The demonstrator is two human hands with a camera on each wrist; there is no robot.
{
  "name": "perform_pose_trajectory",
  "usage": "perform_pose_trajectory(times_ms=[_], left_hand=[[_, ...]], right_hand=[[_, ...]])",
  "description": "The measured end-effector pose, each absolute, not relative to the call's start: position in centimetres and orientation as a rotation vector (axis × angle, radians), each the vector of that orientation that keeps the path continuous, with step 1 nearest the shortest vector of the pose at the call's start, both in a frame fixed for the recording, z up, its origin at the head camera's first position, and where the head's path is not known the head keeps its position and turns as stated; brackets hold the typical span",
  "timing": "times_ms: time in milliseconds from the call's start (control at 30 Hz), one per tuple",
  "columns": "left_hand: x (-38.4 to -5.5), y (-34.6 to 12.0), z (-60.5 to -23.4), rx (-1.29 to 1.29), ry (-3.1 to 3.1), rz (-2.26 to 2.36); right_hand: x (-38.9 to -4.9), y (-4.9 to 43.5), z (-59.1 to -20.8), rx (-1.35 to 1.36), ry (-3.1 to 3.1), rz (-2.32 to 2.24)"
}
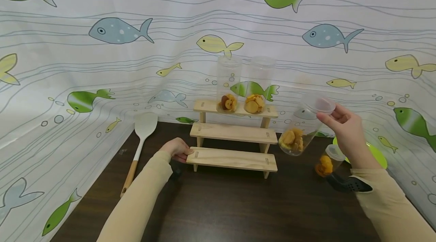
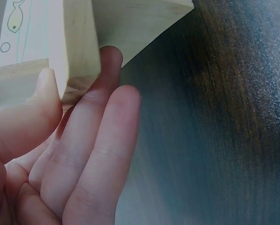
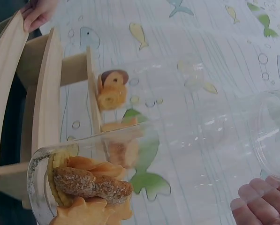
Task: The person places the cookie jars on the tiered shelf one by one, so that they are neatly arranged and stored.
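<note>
My left hand (image 1: pixel 175 149) grips the left end of the lowest step of a three-tier wooden stand (image 1: pixel 235 158). In the left wrist view the thumb lies on one side of the board's end (image 2: pixel 79 44), and fingers reach underneath. My right hand (image 1: pixel 348 133) holds a clear lidded jar (image 1: pixel 308 117) by its top, in the air right of the stand. That jar leans, its base toward the stand, with biscuits (image 3: pixel 90 187) gathered at the bottom. Two similar jars, left (image 1: pixel 226 104) and right (image 1: pixel 255 104), stand upright on the top step, each with biscuits inside.
A smaller lidded jar (image 1: pixel 329 160) with orange snacks sits under my right forearm, beside a green plate (image 1: pixel 377 155). To the left, a white spatula with a wooden handle (image 1: pixel 139 151) leans against the fish-patterned sheet (image 1: pixel 190 3). The tabletop (image 1: pixel 235 208) is dark wood.
</note>
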State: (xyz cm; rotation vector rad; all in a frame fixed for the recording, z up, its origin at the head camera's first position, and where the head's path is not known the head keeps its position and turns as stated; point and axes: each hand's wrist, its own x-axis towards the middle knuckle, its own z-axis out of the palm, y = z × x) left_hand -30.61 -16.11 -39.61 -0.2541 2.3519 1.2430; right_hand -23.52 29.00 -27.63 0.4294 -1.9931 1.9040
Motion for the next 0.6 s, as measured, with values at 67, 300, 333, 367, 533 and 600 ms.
perform_pose_trajectory(times_ms=[67, 300, 333, 367, 533, 600], left_hand=[[-30.6, -16.1, -39.6, -0.253, 2.352, 1.24], [-30.7, -16.2, -39.6, -0.261, 2.347, 1.239], [-30.7, -16.2, -39.6, -0.259, 2.345, 1.241], [-30.7, -16.2, -39.7, -0.258, 2.344, 1.245], [-30.7, -16.3, -39.8, -0.251, 2.339, 1.257], [-30.7, -16.2, -39.8, -0.252, 2.34, 1.259]], right_hand=[[-23.6, 28.4, -27.3, 0.451, -1.978, 1.929], [-24.4, 25.7, -26.6, 0.495, -2.03, 1.875], [-24.5, 25.3, -26.6, 0.496, -2.048, 1.86], [-24.7, 24.9, -26.5, 0.494, -2.065, 1.845], [-25.5, 23.0, -26.3, 0.506, -2.107, 1.825], [-25.9, 22.3, -26.3, 0.524, -2.117, 1.829]])
